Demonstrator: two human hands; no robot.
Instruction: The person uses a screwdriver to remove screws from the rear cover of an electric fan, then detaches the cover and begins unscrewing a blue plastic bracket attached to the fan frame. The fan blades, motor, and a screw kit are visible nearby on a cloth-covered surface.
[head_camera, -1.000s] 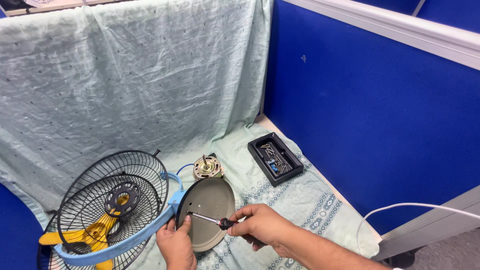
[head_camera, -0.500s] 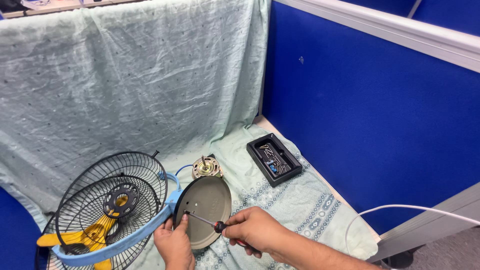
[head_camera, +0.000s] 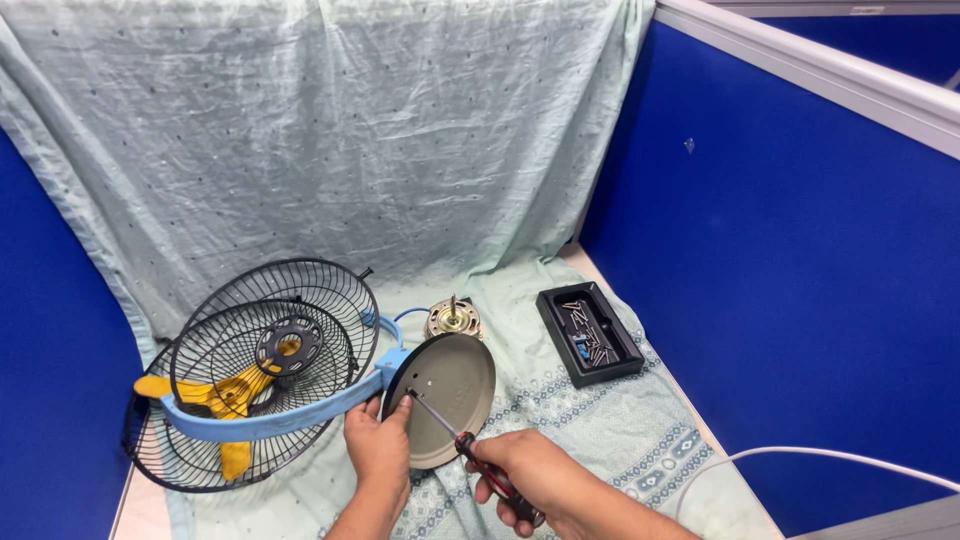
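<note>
Right hand (head_camera: 535, 475) grip drives screwdriver (head_camera: 450, 430) into round base plate (head_camera: 450, 395), steadied by left hand (head_camera: 378, 450).

Fan grille (head_camera: 262, 370) left; bare cloth (head_camera: 600, 440) right.

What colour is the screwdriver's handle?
Red and black, on the screwdriver in the right hand; head view.

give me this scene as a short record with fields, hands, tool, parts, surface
left hand: left hand steadies the grey round plate at its lower left edge
right hand: right hand grips a red-handled screwdriver, tip on the plate
beside plate: black wire fan guards with blue rim and yellow blade
behind plate: fan motor
right of plate: black tray of screws
surface: pale green patterned cloth
</note>
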